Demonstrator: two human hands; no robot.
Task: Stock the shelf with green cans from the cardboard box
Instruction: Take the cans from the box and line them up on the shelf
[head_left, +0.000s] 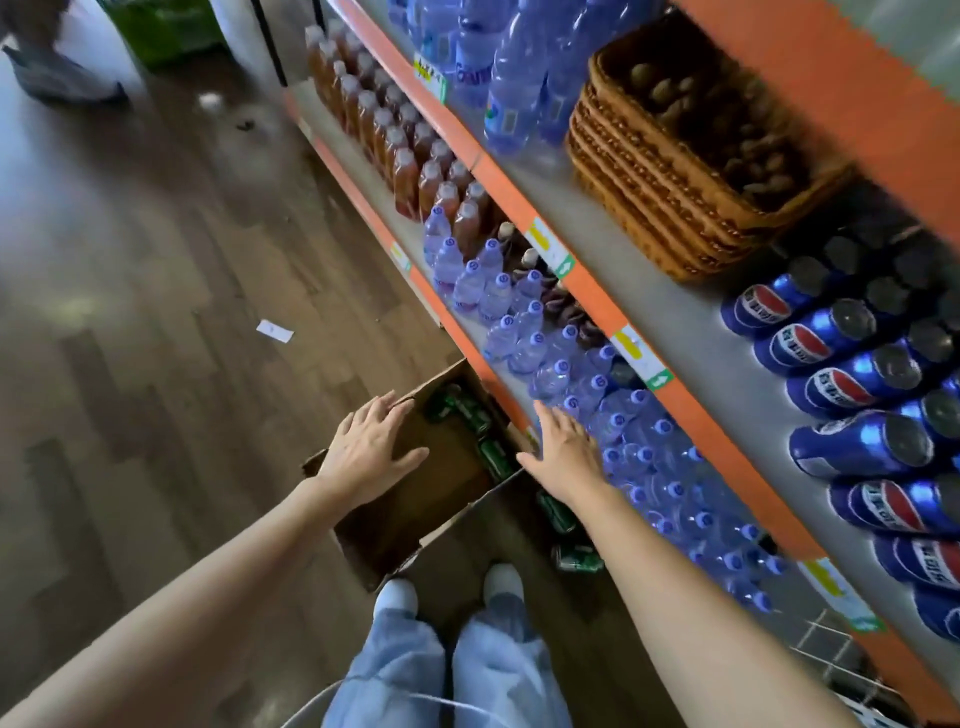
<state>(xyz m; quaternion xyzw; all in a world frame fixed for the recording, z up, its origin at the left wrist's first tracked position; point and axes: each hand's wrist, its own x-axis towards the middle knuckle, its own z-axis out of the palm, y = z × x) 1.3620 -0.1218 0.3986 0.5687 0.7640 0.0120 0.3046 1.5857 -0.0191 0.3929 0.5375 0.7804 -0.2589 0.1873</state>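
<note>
Green cans (470, 415) at 1 o'clock in cardboard box (395, 540); your left hand (371, 449), right hand (563, 449) empty, fingers (382, 415) spread. Careless right reach could topple nearby water bottles (649, 452).

Left hand (371, 449) and right hand (561, 452), fingers spread, hover over the box (395, 525); cans (470, 415) lie inside, along its side nearest the shelf (587, 291).

Left hand (371, 453) spread; right hand (563, 453) spread

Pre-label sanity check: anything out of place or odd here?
Yes. Two green cans lie on their sides outside the cardboard box, just beside it. A white paper slip litters the floor.
</note>
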